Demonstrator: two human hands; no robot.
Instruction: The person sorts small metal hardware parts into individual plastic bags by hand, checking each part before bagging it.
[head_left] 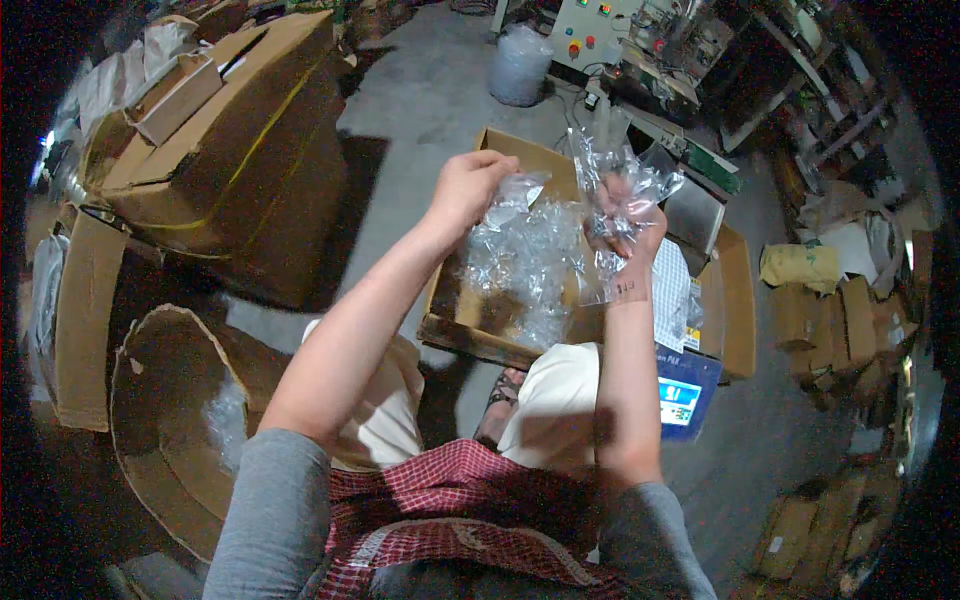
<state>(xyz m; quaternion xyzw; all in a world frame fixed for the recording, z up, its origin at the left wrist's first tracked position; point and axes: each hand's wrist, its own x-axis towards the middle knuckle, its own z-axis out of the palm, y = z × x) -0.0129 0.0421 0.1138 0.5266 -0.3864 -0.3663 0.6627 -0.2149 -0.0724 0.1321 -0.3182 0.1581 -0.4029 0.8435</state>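
Gripping a bunch of clear plastic bags (622, 185) at centre frame, the right hand (628, 232) is closed, while the left hand (468, 188) pinches a single clear bag (515, 197) above the open cardboard box (500, 335).

Clear plastic bags (530, 255) fill an open cardboard box (500, 340); a blue-labelled carton (685, 395) stands just right.

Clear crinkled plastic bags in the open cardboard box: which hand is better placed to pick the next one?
Probably the left hand: it pinches only one clear plastic bag just above the box's heap, while the right hand grips a full bunch of bags.
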